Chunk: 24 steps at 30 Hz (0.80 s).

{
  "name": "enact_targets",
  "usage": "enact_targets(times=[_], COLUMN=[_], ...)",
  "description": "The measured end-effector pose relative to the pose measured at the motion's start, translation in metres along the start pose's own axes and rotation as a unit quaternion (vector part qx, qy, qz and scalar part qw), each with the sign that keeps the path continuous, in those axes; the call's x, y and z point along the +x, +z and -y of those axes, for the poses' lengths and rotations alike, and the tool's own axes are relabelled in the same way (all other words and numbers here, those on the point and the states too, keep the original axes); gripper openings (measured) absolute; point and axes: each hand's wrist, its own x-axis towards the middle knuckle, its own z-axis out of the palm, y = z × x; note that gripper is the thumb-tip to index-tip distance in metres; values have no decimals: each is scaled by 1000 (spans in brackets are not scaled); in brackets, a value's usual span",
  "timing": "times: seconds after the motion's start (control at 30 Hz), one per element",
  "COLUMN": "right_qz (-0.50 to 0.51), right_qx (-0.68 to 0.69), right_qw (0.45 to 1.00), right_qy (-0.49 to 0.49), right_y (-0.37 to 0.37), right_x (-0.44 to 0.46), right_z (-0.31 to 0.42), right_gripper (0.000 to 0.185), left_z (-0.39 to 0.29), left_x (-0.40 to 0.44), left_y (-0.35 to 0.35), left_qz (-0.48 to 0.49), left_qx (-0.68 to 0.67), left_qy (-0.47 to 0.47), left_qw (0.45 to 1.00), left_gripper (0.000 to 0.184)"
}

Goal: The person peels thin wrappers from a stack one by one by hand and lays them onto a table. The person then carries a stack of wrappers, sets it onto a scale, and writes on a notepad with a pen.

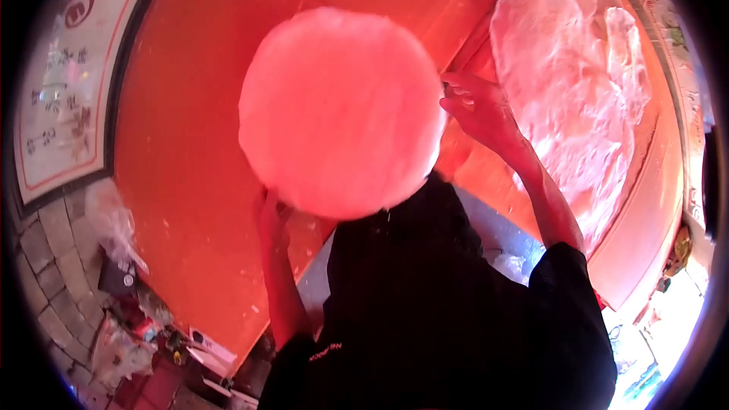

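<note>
A large round, flat sheet of dough [342,110] fills the middle of the view, above the board and close to the camera. My right hand [484,110] is at its right edge, with the thumb and forefinger apart and the fingertips meeting the rim in the picture. Whether they touch it, I cannot tell. Below the lower left edge is my left hand [272,212], its fingers mostly hidden by the dough and in shadow. To the right of my right hand, several pale, floury flat sheets [562,99] lie overlapping.
An orange-lit work surface [182,144] spreads under the dough. A framed sign with writing [68,83] stands at the left. Plastic bags [121,349] and clutter lie on the paved floor [57,258] at lower left. Strong light falls at lower right.
</note>
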Motion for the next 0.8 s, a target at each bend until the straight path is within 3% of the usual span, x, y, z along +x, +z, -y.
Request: enact_targets(times=[0.13,0.23,0.33,0.4,0.47,0.6,0.67,0.73,0.8], right_qz=[-25,-182,-174,-120,63,60,197,216,224], right_qx=[-18,-280,-229,-148,87,27,170,200,140], right_qw=[999,927,947,967,982,979,965,956,964], right_qy=[-19,-170,-143,-171,-157,-192,-39,-17,-12], right_y=[42,55,76,103,128,138,128,124,127], right_x=[-45,-58,-69,-72,-73,-52,-45,-41,-39], right_z=[26,53,81,98,109,112,107,107,101], right_gripper=[42,46,50,53,53,46,37,34,30], left_z=[-11,-12,-15,-16,-19,-25,-25,-28,-30], left_x=[-14,-21,-27,-29,-27,-24,-24,-26,-28], left_y=[5,1,1,3,8,16,20,24,24], left_qz=[67,101,126,140,156,191,211,236,270], left_qx=[-64,-99,-125,-140,-154,-178,-194,-214,-234], left_qy=[37,58,77,87,97,104,102,106,141], left_qw=[995,988,981,976,971,960,953,942,923], left_gripper=[34,34,35,36,37,39,40,41,42])
